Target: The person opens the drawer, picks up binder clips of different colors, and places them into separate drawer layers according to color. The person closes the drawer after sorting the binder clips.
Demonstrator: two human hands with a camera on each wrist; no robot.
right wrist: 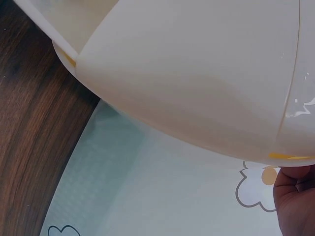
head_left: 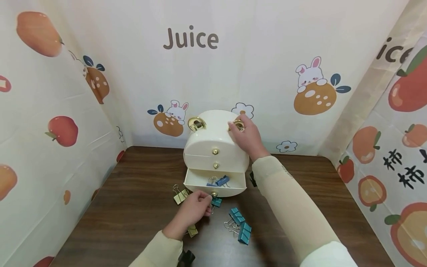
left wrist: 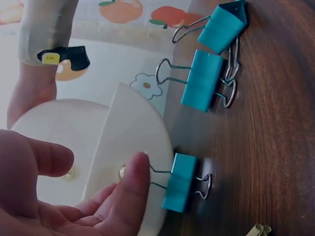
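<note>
A white mini drawer cabinet (head_left: 217, 144) stands on the table with its bottom drawer (head_left: 200, 178) pulled out. Blue binder clips (head_left: 222, 181) lie inside that drawer. My left hand (head_left: 195, 207) is at the drawer's front, fingers beside its gold knob (left wrist: 122, 172); thumb and forefinger stand apart in the left wrist view. A teal binder clip (left wrist: 180, 183) lies just beyond the fingertips. My right hand (head_left: 247, 136) holds the round gold ear (head_left: 238, 125) on the cabinet's top right; in the right wrist view only part of this hand (right wrist: 298, 199) shows.
Two teal binder clips (head_left: 244, 233) lie front right of the cabinet. Pale yellow clips (head_left: 181, 196) lie to its left, another (head_left: 192, 230) partly behind the left wrist. A second gold ear (head_left: 197, 124) sits top left. Printed cloth (head_left: 207, 78) hangs behind the wooden table (head_left: 140, 185).
</note>
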